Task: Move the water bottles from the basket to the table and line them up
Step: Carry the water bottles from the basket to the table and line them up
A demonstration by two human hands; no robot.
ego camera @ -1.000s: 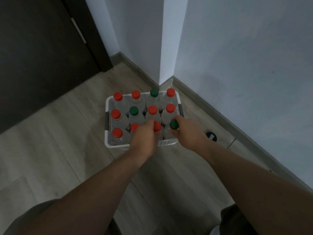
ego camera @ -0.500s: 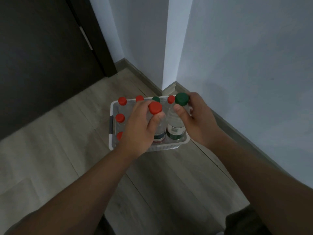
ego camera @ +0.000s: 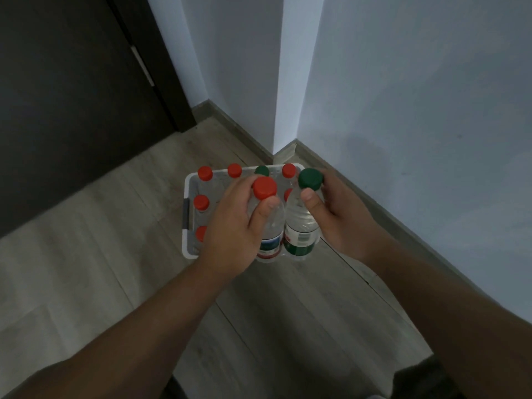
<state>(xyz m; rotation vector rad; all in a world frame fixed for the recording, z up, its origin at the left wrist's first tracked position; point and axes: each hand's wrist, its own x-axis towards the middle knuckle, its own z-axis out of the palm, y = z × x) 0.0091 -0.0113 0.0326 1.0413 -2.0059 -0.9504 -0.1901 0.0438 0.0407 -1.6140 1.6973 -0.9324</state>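
In left hand (ego camera: pixel 230 226), red-capped bottle (ego camera: pixel 271 234); in right hand (ego camera: pixel 338 218), green-capped bottle (ego camera: pixel 300 226)

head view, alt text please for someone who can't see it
Seen from above, the left hand grips a red-capped water bottle and the right hand a green-capped water bottle, both held over a white basket of bottles on a wood floor.

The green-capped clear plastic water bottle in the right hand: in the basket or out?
Out. The right hand grips the green-capped bottle, raised above the white plastic basket; its cap looks larger than those inside.
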